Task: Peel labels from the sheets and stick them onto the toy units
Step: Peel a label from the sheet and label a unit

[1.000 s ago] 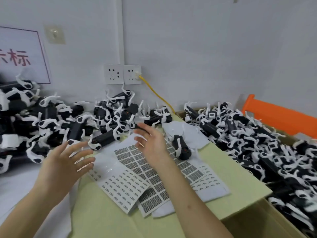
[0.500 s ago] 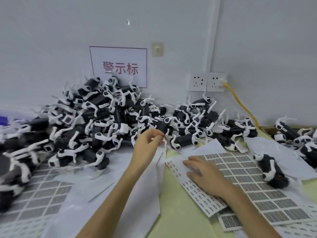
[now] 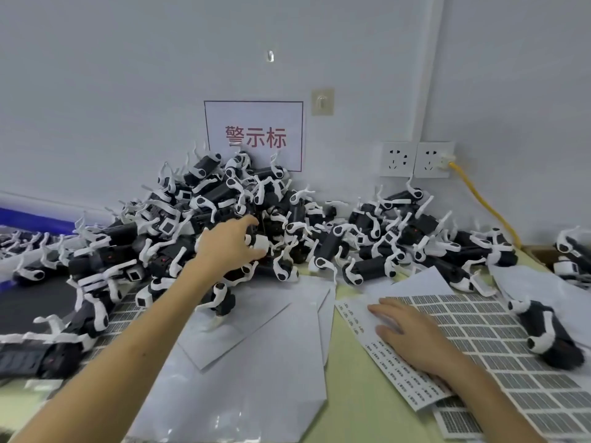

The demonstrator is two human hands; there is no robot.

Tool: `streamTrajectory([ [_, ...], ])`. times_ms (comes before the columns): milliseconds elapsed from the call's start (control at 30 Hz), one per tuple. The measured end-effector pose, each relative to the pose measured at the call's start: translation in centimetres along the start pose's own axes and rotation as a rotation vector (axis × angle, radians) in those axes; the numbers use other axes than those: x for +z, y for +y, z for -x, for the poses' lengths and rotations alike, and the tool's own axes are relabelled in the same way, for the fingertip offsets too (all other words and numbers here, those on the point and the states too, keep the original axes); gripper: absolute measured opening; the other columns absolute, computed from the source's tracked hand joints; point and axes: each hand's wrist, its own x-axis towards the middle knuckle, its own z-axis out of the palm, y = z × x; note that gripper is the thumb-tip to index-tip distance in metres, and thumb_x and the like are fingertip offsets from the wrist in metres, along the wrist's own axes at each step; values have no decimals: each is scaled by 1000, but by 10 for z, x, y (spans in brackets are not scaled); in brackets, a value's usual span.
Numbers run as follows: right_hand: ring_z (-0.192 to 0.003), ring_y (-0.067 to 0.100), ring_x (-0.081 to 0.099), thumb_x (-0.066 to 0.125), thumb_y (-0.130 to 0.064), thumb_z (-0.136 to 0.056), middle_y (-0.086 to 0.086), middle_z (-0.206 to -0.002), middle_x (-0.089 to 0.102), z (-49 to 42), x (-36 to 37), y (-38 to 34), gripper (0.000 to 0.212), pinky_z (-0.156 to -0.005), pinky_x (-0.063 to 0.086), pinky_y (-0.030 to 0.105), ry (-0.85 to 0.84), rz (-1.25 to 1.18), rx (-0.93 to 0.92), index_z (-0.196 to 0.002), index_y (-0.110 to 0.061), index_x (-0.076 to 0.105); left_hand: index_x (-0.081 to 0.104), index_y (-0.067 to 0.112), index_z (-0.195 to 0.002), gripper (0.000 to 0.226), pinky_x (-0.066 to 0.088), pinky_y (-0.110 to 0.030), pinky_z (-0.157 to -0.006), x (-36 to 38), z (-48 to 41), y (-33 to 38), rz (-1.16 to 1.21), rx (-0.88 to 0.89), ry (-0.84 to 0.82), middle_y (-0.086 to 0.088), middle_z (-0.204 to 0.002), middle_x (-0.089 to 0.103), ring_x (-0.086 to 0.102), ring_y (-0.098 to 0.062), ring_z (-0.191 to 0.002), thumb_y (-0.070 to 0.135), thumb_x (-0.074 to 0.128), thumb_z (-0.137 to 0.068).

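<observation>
Left grip (image 3: 228,244) is out at full reach, into the near face of the heap of toy units (image 3: 204,199), black bodies with white legs stacked against the wall. The thumb is up and stretched, and the other fingers curve down onto a white block (image 3: 260,246) on one unit. They touch it, but I cannot tell whether they have closed on it, because the fingertips are lost among the toys.

Right grip (image 3: 412,337) lies flat, palm down, fingers straight and slightly apart, pressing on the small-print label sheet (image 3: 396,372), which runs out from under it towards me. Just right of that grip, partly under the wrist, is the grid label sheet (image 3: 499,334), with grey rectangles in rows. Further right, a lone toy unit (image 3: 550,334) lies on its side on the grid sheet, apart from the grip.

Between the two grips, blank backing sheets (image 3: 256,346) overlap on the yellow-green worktop (image 3: 358,404). A standing toy unit (image 3: 224,302) sits on them, right beside the left forearm.

Beyond the left grip, above the heap, there is a white sign (image 3: 254,123) with red characters on the wall. Beyond the right grip are two wall sockets (image 3: 398,158), and a yellow cable (image 3: 479,203) drops from the right-hand one down behind the toys.
</observation>
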Motion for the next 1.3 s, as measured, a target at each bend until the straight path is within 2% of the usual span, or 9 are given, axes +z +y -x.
streamTrajectory([
  [133, -150, 8, 27, 55, -42, -103, -18, -163, 31, 2, 0, 0, 48, -126, 18, 45, -1, -30, 7, -150, -43, 45, 21, 32, -162, 83, 37, -57, -108, 33, -10, 5, -284, -9, -91, -5, -140, 56, 53, -33, -131, 46, 66, -95],
  [300, -150, 8, 27, 53, -42, -104, -17, -163, 31, 4, -3, -3, 47, -126, 18, 44, -5, -22, 8, -150, -42, 45, 43, 32, -152, 58, 38, -50, -104, 40, -18, -3, -215, 14, 120, 1, -118, 71, 59, -28, -121, 46, 62, -99],
  [500, -150, 11, 29, 51, -41, -105, -14, -163, 33, 7, -4, -10, 54, -125, 21, 41, -4, -2, 19, -157, -33, 36, 49, 30, -148, 53, 49, -35, -65, 22, -25, -13, 196, 44, 238, 1, -104, 73, 63, -20, -81, 43, 63, -99],
  [700, -145, 13, 38, 59, -46, -100, -14, -158, 41, 10, -7, -14, 62, -122, 28, 41, 7, -43, 35, -156, -35, 35, 57, 16, -122, 36, 60, -48, -83, -18, -24, 21, 1207, -131, 402, -1, -93, 77, 75, -30, -87, 47, 56, -105],
  [900, -118, 6, 55, 79, -23, -85, -28, -131, 53, 11, -10, -17, 61, -100, 49, 29, 146, -250, 4, -132, -53, 53, 63, 19, -116, 41, 59, -28, -66, -40, 9, 61, 1648, -87, 314, -3, -85, 76, 72, -17, -72, 54, 44, -107],
  [1000, -102, -5, 58, 74, -11, -85, -31, -121, 54, 11, -15, -19, 64, -72, 51, 13, 202, -439, 7, -115, -63, 56, 63, 10, -119, 47, 59, -30, -69, -15, 29, 77, 1599, -19, 194, -8, -88, 72, 68, -20, -73, 51, 43, -107],
  [1100, -89, 7, 66, 67, -1, -84, -21, -115, 65, 11, -22, -20, 61, -66, 54, 17, 279, -583, 0, -113, -54, 65, 55, 6, -126, 47, 57, -34, -74, 21, 46, 92, 1535, -7, 91, -14, -103, 75, 69, -24, -77, 46, 52, -102],
  [1200, -69, 25, 62, 60, 9, -82, -10, -100, 74, 14, -33, -20, 60, -56, 51, 36, 383, -774, -6, -105, -45, 72, 51, 19, -127, 40, 58, -25, -69, 56, 60, 97, 1417, 122, -5, -7, -105, 78, 75, -22, -86, 40, 67, -96],
  [1300, -66, 26, 57, 58, 14, -80, 3, -91, 74, 17, -45, -16, 58, -49, 43, 32, 484, -956, 38, -97, -39, 73, 53, 40, -124, 42, 55, -26, -81, 77, 63, 95, 1199, 244, -132, 5, -105, 75, 71, -15, -94, 35, 72, -87],
])
